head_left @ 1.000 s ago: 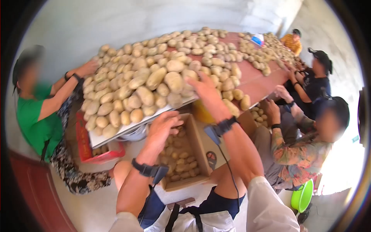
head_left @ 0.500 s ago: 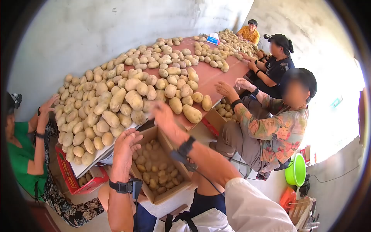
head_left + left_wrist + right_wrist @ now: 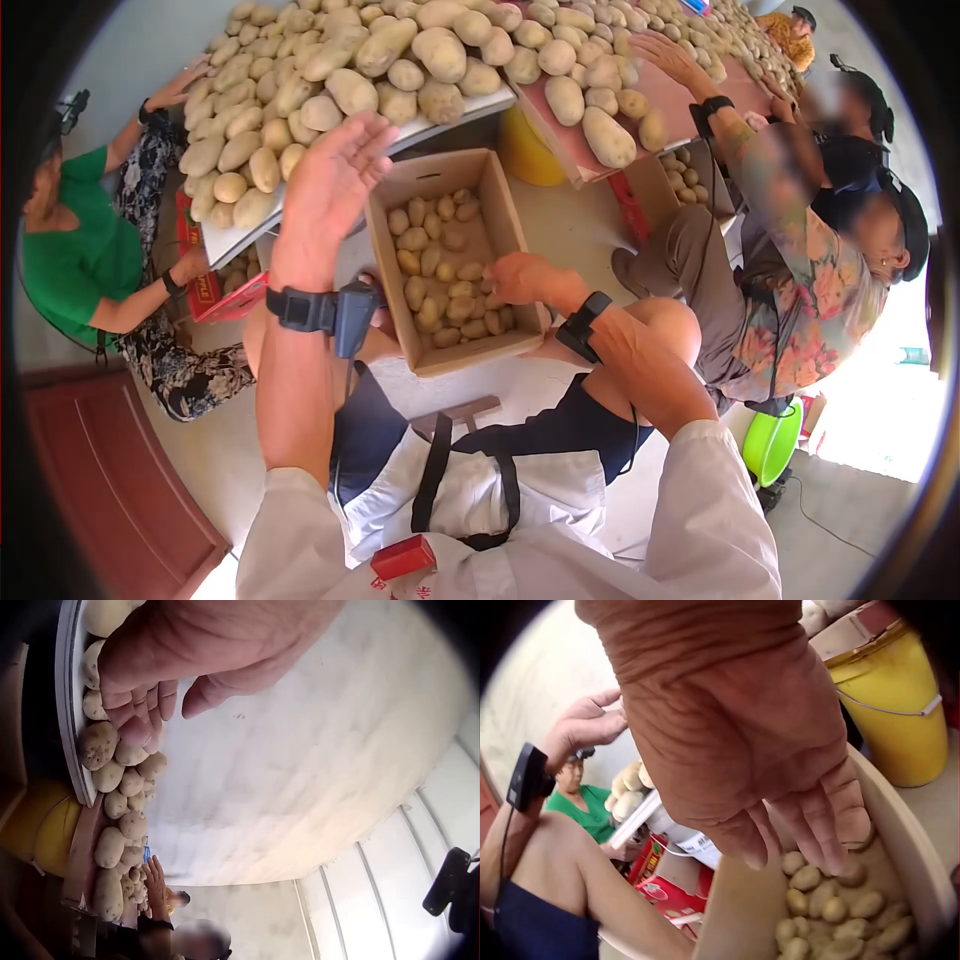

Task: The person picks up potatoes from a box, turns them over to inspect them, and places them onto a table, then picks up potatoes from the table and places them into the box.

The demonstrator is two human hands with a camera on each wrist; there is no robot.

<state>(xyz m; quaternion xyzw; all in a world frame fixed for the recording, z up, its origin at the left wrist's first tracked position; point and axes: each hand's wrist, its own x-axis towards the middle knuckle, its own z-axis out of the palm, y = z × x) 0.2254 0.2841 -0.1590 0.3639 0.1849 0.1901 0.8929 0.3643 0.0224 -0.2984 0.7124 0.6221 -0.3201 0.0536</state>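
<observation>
My right hand [image 3: 525,278] reaches down into a cardboard box [image 3: 390,290] on the floor between my legs. Its fingers [image 3: 810,825] hang loosely downward above small potatoes [image 3: 806,877] in the box, and nothing shows gripped in them. My left hand [image 3: 335,175] is raised at the near edge of the potato-covered table, palm bare and fingers slightly bent. In the left wrist view that hand [image 3: 202,652] overlaps the large potatoes [image 3: 97,746] along the table's edge, holding nothing. Both wrists carry dark straps.
A yellow bucket [image 3: 530,150] stands behind the box. Potatoes [image 3: 350,90] heap over the table. A person in green [image 3: 75,240] sits left beside a red carton [image 3: 225,300]; one in a floral shirt [image 3: 790,310] sits right. A green basin [image 3: 772,440] stands behind that person.
My right hand has moved from the potatoes on the table down into the box. My left hand stays raised near the table edge. The head view has shifted and tilted downward.
</observation>
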